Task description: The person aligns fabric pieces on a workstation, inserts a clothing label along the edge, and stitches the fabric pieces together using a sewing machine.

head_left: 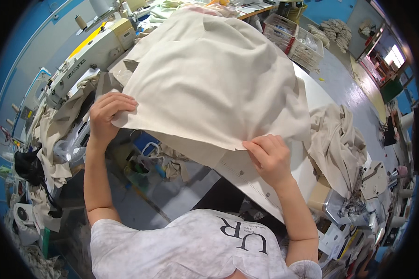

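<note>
A large piece of beige fabric [214, 74] spreads out in front of me, billowing over the white table. My left hand [111, 111] grips its near left corner, fingers curled over the edge. Near the right part of the same front edge, my right hand [269, 156] pinches the cloth between thumb and fingers. Between the hands the edge runs fairly taut, and a second layer of the cloth shows beneath it. The far part of the fabric reaches toward the back of the table.
A white sewing machine [86, 58] stands at the left, with thread cones behind it. On the white table [251, 181], a crumpled beige cloth heap [337, 142] lies to the right. Plastic crates [293, 39] stand beyond. Another machine [375, 179] is at the far right.
</note>
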A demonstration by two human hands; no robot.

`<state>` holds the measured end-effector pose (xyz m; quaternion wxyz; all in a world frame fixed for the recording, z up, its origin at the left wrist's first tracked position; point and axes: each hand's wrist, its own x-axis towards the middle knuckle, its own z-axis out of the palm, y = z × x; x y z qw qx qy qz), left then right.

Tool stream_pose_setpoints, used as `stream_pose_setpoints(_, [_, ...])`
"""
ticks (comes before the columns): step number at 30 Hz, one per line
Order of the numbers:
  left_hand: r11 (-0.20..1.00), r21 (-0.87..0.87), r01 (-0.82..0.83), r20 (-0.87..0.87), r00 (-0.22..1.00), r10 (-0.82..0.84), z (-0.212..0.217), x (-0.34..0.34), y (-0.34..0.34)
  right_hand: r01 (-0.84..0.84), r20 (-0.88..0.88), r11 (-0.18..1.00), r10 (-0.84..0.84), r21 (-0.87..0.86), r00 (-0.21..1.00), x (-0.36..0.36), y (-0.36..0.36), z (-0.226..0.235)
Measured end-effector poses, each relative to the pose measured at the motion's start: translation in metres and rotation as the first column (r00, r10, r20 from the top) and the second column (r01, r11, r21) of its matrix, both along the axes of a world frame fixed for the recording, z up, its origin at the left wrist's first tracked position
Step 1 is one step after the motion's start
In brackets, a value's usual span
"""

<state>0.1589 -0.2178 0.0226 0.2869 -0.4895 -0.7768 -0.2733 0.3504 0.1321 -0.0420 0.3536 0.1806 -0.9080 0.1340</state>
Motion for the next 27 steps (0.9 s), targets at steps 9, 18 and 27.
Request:
stream_pose_setpoints(9, [1.0,0.008,-0.015,0.024,1.0,0.015,0.014,0.039,-0.003,0.192,0.048,0.979,-0.189,-0.07,0.981,0.025,0.003,-0.008])
stream_pose_setpoints(18, [0.127,-0.202,0.971,0.937,0.229,-0.264,0.04,0.115,0.075,0.415,0.33,-0.4,0.265,-0.817,0.906,0.043,-0.021,-0.014])
stream_pose_setpoints(27, [0.973,-0.211,0.09,0.289,0.957,-0.026,0.057,-0.012,0.152,0.294,0.279,-0.437,0.099,-0.85,0.955,0.053,0.041,-0.042])
